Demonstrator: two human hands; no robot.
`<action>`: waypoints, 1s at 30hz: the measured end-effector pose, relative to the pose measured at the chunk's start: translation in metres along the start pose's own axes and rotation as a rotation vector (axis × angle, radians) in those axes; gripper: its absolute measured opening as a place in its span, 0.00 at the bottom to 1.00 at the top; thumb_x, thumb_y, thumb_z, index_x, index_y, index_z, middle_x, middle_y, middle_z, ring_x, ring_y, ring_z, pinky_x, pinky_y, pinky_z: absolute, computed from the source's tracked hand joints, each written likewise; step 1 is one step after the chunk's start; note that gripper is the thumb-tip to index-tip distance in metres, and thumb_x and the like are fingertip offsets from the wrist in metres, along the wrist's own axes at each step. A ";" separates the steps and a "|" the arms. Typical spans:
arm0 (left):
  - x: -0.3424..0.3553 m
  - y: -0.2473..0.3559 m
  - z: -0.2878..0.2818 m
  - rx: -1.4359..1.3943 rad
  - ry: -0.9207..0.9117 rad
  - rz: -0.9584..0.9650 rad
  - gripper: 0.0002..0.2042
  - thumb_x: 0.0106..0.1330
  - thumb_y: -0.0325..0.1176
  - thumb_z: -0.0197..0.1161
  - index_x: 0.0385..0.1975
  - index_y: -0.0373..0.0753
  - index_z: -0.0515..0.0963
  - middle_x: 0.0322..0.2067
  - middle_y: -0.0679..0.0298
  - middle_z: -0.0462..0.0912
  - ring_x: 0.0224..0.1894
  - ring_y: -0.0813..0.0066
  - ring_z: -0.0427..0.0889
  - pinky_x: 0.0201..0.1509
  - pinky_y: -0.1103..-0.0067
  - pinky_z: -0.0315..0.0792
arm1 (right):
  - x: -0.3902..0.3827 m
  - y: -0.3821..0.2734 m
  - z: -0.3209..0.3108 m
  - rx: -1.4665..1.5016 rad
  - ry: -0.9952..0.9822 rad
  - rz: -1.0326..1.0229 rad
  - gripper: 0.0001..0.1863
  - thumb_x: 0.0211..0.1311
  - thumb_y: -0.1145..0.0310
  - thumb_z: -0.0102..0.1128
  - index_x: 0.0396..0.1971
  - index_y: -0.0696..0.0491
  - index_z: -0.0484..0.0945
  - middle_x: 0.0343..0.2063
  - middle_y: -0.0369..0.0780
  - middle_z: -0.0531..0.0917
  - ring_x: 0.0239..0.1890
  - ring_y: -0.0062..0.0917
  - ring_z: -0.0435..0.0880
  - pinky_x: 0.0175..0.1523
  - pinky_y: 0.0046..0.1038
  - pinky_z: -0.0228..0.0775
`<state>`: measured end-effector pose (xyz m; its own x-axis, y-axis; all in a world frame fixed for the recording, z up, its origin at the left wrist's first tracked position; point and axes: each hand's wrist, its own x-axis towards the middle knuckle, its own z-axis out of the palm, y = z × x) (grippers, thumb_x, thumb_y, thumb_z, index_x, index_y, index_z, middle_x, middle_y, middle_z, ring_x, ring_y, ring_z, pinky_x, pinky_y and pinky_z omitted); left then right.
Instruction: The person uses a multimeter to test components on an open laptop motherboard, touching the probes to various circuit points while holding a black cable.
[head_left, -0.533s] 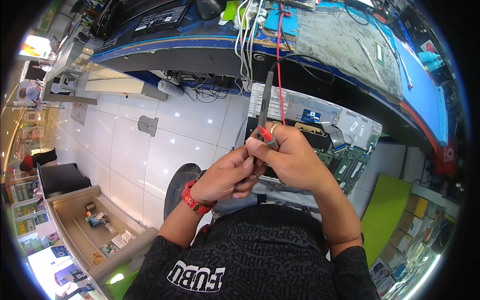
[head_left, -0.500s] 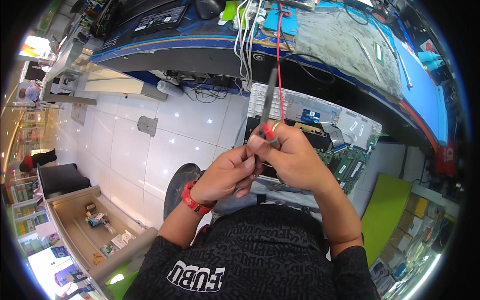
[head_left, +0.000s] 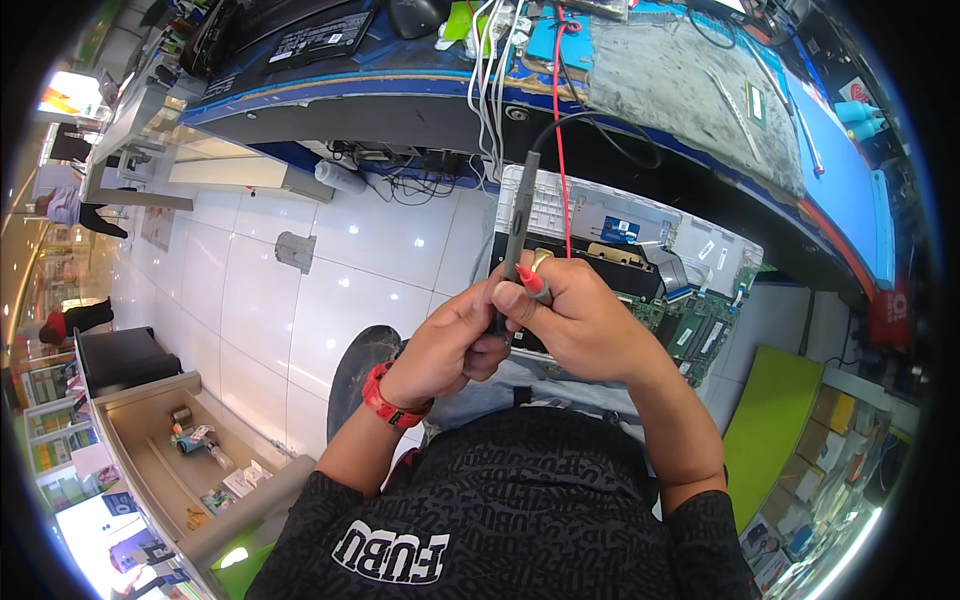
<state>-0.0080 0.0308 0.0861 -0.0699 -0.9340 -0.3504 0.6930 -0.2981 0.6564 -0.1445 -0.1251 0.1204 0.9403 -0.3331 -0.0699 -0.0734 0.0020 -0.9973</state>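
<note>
My left hand (head_left: 455, 338) is closed round the lower end of a black multimeter probe (head_left: 520, 210), which stands nearly upright with its black lead looping from the top. Beside it, my right hand (head_left: 592, 318) is closed on a red multimeter probe (head_left: 532, 284); most of that one is hidden in the palm. The right thumb meets the black probe at the left fingers. Both probe tips are hard to make out. Beyond the hands lies an opened laptop (head_left: 695, 250), its green circuit board (head_left: 690, 332) and ribbon cables exposed. The red lead (head_left: 560, 130) runs up to the bench.
A workbench with a worn grey mat (head_left: 680, 90) spans the far side, holding tweezers and a blue tray. White cables (head_left: 485, 110) hang over its edge. An open drawer (head_left: 190, 455) stands at left, a green panel (head_left: 770, 430) at right. People are in the far left background.
The black probe has become more upright and its lead arches higher. My left fingers have curled further round its lower end. The red probe has shifted slightly within my right hand.
</note>
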 end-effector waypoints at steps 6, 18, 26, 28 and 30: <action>-0.002 0.001 -0.006 -0.101 -0.042 -0.087 0.25 0.80 0.62 0.46 0.54 0.44 0.69 0.25 0.77 0.59 0.21 0.89 0.52 0.23 0.87 0.47 | 0.000 -0.006 -0.001 0.069 0.023 0.022 0.19 0.79 0.60 0.57 0.33 0.62 0.78 0.26 0.44 0.78 0.26 0.30 0.76 0.36 0.34 0.69; -0.003 -0.003 -0.005 -0.029 -0.110 -0.093 0.17 0.80 0.50 0.55 0.52 0.43 0.70 0.26 0.77 0.61 0.21 0.88 0.55 0.24 0.86 0.50 | 0.007 -0.005 -0.016 -0.184 -0.183 -0.058 0.21 0.80 0.57 0.56 0.33 0.62 0.79 0.26 0.42 0.82 0.29 0.26 0.82 0.38 0.31 0.75; -0.003 -0.016 -0.012 -0.183 -0.191 -0.027 0.12 0.81 0.47 0.54 0.52 0.46 0.71 0.32 0.74 0.66 0.20 0.87 0.55 0.23 0.86 0.51 | 0.017 -0.010 -0.018 -0.148 -0.260 0.042 0.19 0.80 0.59 0.56 0.35 0.62 0.79 0.26 0.40 0.84 0.29 0.23 0.85 0.38 0.28 0.78; -0.002 -0.019 -0.013 -0.207 -0.202 0.007 0.11 0.81 0.46 0.54 0.52 0.48 0.71 0.32 0.74 0.66 0.19 0.87 0.54 0.22 0.85 0.50 | 0.015 -0.013 -0.017 -0.134 -0.249 0.022 0.17 0.80 0.61 0.56 0.37 0.62 0.79 0.27 0.40 0.84 0.32 0.21 0.85 0.38 0.28 0.78; -0.001 -0.020 -0.012 -0.238 -0.205 0.031 0.11 0.81 0.46 0.54 0.52 0.48 0.71 0.31 0.74 0.66 0.19 0.88 0.52 0.21 0.85 0.48 | 0.008 -0.018 -0.015 -0.194 -0.175 0.009 0.13 0.80 0.64 0.55 0.45 0.61 0.78 0.31 0.40 0.83 0.33 0.21 0.85 0.39 0.27 0.78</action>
<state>-0.0125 0.0397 0.0651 -0.1725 -0.9694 -0.1748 0.8436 -0.2370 0.4818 -0.1404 -0.1425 0.1382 0.9813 -0.1655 -0.0980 -0.1281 -0.1823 -0.9749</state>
